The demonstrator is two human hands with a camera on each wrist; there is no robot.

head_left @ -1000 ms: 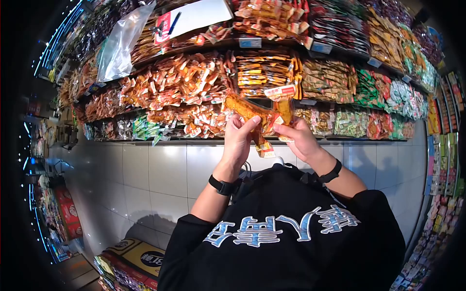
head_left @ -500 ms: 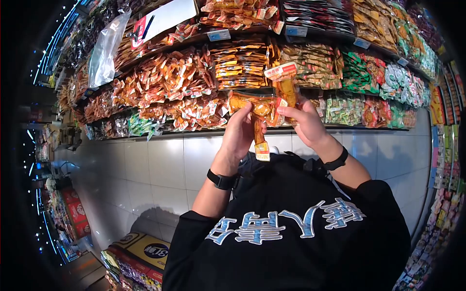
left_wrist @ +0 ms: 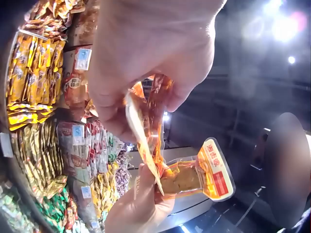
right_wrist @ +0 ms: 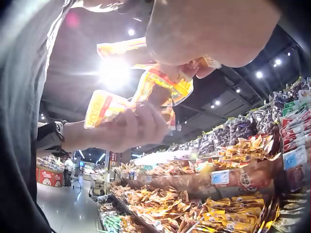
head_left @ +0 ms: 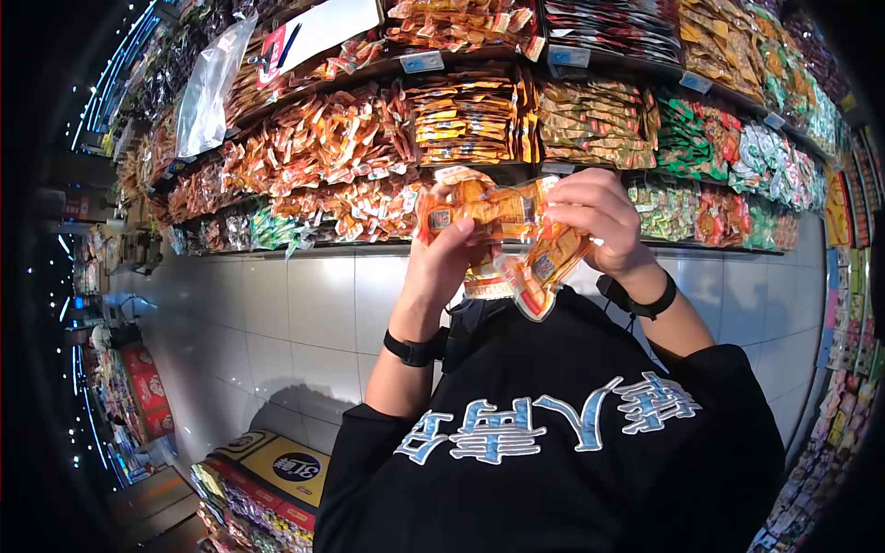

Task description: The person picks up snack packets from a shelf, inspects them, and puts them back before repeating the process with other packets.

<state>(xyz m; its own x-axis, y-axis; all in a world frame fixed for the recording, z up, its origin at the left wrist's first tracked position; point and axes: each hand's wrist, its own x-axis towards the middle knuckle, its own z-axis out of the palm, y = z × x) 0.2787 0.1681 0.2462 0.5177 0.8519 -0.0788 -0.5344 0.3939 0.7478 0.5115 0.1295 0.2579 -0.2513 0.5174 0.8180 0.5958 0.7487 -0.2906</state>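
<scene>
right hand (head_left: 595,217) lifted and now curled over the snack packets (head_left: 489,212), packets drawn from a spread into one bunch, left hand (head_left: 442,263) raised under them

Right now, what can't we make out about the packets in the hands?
Packet count: head view, the left hand and right hand overlap the snack packets.
Packet print: right wrist view, blurred and washed out by the ceiling light.
Face of the left hand's packet: left wrist view, mostly covered by that hand's own fingers.
Shelf price tags: head view, too small to read.
</scene>
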